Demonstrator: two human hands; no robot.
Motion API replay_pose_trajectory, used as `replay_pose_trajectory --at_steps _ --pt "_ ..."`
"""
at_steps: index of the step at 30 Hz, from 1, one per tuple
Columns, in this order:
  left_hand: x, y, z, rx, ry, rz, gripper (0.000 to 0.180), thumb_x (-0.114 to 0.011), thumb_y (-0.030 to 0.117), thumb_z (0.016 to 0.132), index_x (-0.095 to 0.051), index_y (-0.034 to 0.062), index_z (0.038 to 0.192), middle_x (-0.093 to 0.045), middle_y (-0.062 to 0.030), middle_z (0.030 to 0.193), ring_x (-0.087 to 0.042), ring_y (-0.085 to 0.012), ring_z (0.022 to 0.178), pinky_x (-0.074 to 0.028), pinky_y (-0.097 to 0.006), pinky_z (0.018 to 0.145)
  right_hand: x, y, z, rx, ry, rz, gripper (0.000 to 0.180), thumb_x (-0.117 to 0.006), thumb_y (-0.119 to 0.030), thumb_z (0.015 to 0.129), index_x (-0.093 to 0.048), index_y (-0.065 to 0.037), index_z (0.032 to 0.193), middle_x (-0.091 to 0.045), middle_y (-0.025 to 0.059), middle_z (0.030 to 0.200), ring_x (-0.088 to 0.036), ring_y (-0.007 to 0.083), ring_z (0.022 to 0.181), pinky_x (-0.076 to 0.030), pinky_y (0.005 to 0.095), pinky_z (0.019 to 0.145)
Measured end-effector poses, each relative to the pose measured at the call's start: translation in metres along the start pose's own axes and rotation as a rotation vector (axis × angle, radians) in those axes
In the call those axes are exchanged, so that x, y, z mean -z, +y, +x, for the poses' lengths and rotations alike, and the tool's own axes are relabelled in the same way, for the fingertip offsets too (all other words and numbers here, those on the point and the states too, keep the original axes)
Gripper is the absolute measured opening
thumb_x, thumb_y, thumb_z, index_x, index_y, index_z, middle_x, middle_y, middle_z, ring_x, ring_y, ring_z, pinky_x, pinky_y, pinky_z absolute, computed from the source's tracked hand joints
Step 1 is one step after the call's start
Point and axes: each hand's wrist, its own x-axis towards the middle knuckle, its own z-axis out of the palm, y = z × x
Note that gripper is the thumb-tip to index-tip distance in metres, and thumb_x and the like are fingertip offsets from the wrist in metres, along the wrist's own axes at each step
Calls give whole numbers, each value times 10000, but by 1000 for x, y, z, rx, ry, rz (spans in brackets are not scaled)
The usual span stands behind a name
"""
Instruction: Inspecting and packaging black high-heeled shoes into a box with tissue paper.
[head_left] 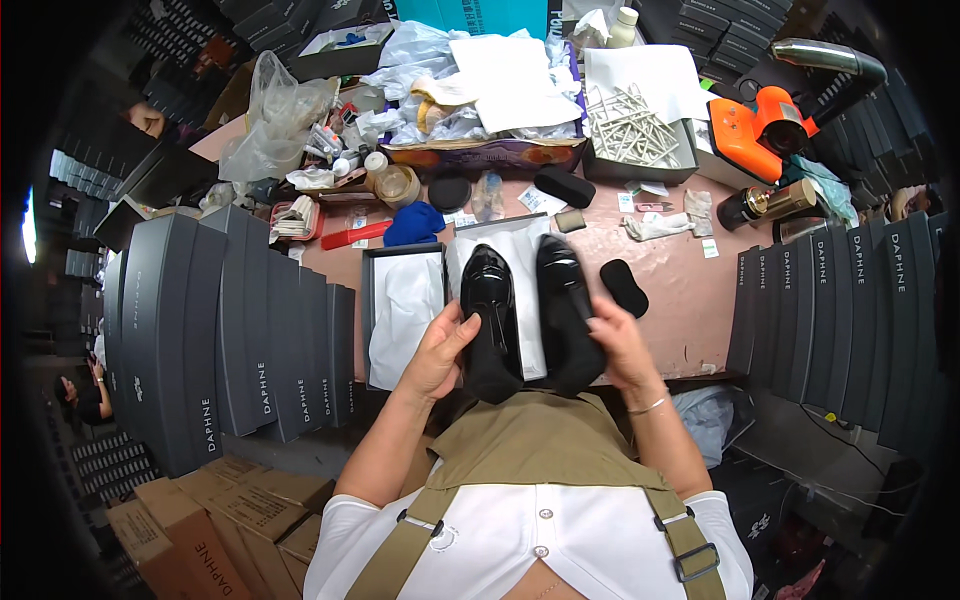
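Observation:
Two shiny black shoes are held side by side above the table's near edge, toes pointing away from me. My left hand (440, 352) grips the left shoe (488, 300) by its outer side near the heel. The right shoe (565, 305) is in my right hand (624, 345), whose fingers close on its outer side and look slightly blurred. Beneath the shoes lies white tissue paper (528, 345) in a shallow grey tray or lid, partly hidden. Just left of it stands an open dark shoebox (367, 320) lined with white tissue. A black oval pad (624, 288) rests right of the shoes.
Rows of dark shoeboxes flank the pinkish table (690, 330), on the left (240, 320) and right (835, 310). Behind are a box of white sticks (640, 165), a carton of crumpled paper (490, 155), an orange device (735, 140), a blue cloth (413, 224) and jars. Brown cartons (190, 530) stand lower left.

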Motion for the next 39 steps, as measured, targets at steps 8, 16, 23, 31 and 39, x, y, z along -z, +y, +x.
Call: replay_pose_trajectory --at_steps 8,16,23,31,39 --pt "-18 -10 9 43 -13 34 531 -632 90 888 -376 -2 1344 -590 -99 1134 -603 -151 1013 -514 -299 872 170 -40 7 214 646 -872 329 -640 -157 880 -563 56 1119 -673 121 908 -647 159 792 -500 279 674" --pt "-31 -20 14 42 63 244 780 -628 52 890 -137 69 1496 -584 -163 1173 -614 -178 976 -520 -312 830 163 3 57 385 392 -1678 635 -720 -203 784 -437 -22 1323 -456 243 1336 -440 416 1217 -391 461 995" --pt "-29 -26 5 -14 148 308 719 -605 19 898 -190 30 1486 -564 -132 1224 -578 -140 1042 -492 -276 872 104 21 72 626 315 -1215 373 -589 -1 772 -620 -14 1144 -520 207 1182 -513 361 1080 -413 406 961" --pt "-33 -15 -6 -43 41 145 616 -582 -22 887 -307 -7 1438 -493 -91 1326 -516 -151 1167 -458 -279 953 2 -21 70 1016 -162 -1588 431 -594 17 745 -638 -91 1159 -572 77 941 -535 242 824 -416 363 701" --pt "-19 -9 -11 -57 74 214 630 -629 0 869 -334 -15 1425 -511 -92 1310 -516 -150 1165 -419 -280 996 -5 -39 84 1009 -163 -1726 323 -581 -81 776 -659 -115 1087 -579 79 915 -550 233 837 -424 360 695"
